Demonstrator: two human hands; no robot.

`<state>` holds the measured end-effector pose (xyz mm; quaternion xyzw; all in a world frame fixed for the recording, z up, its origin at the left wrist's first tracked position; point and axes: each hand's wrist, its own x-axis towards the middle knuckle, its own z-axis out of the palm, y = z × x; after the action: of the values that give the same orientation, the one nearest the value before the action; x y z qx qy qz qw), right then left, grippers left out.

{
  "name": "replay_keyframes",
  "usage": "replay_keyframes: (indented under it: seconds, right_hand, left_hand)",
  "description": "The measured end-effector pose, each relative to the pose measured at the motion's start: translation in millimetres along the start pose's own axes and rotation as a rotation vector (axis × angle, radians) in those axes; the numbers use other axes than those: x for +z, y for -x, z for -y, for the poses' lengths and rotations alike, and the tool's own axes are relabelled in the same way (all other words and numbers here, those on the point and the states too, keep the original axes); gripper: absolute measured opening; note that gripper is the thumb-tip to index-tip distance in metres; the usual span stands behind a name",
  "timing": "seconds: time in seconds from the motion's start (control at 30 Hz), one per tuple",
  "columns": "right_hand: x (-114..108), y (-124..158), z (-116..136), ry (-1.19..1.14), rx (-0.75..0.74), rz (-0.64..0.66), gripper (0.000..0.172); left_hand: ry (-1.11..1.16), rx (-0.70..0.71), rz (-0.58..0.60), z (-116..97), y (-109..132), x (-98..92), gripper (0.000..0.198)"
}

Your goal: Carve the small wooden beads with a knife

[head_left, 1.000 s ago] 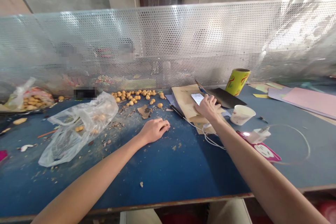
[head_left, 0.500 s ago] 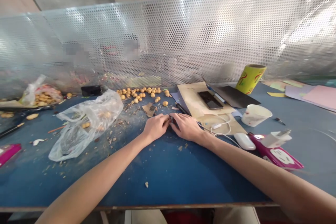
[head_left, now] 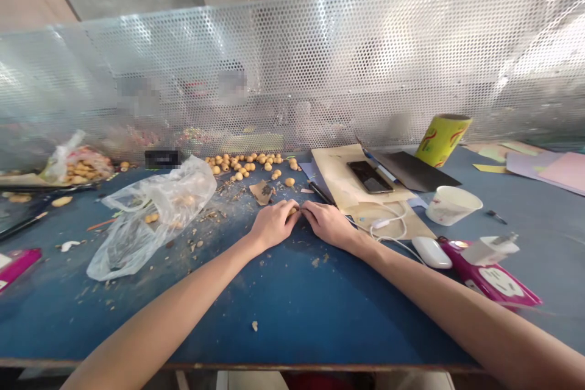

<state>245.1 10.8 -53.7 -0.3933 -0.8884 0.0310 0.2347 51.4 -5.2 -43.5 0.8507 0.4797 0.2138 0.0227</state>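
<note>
My left hand (head_left: 275, 223) is closed around a small tan gourd (head_left: 292, 211), of which only a little shows between the fingers. Close beside it, my right hand (head_left: 327, 222) has its fingers pinched together at the gourd's end; whatever they hold is hidden. Both hands rest low over the blue table (head_left: 274, 292). Behind them lie many small tan gourds (head_left: 237, 166) in a loose row, with a single gourd (head_left: 289, 182) nearer. A torn brown scrap (head_left: 262, 192) with dark bits on it sits just beyond my left hand.
To the left are a clear plastic bag (head_left: 155, 219) and a filled bag (head_left: 82, 167). On the right lie a phone (head_left: 369, 177) on brown paper, a white cable (head_left: 388, 222), a paper cup (head_left: 452, 206), a yellow tube (head_left: 442, 141) and a magenta power strip (head_left: 500, 283). A perforated metal screen (head_left: 292, 73) stands behind.
My hands have drawn slightly apart, and the right fingers are now pinched closer together. The whole view has shifted a little; the things on the table stay in place.
</note>
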Motion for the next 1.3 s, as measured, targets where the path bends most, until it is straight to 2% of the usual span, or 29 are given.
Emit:
replay_keyframes:
  seconds: [0.13, 0.27, 0.43, 0.73, 0.97, 1.3]
  right_hand:
    - [-4, 0, -1, -0.092, -0.057, 0.025, 0.022]
    - [-15, 3, -2, -0.118, -0.047, 0.052, 0.022]
    - [-23, 7, -3, -0.154, -0.089, 0.089, 0.021]
    - [-16, 7, 2, -0.166, -0.105, 0.073, 0.019]
    - [-7, 12, 0, -0.075, -0.093, 0.029, 0.019]
    - [-12, 12, -1, -0.15, -0.087, 0.007, 0.016]
  left_hand:
    - [0.027, 0.032, 0.055, 4, -2, 3.0, 0.024]
    - [0.063, 0.04, 0.058, 10, -2, 7.1, 0.023]
    - [0.088, 0.161, 0.11, 14, -3, 4.4, 0.022]
    - [0.056, 0.196, 0.18, 16, 1, -7.9, 0.027]
    - [0.121, 0.23, 0.157, 18, 0, -2.8, 0.024]
    - [0.152, 0.239, 0.149, 20, -1, -1.5, 0.023]
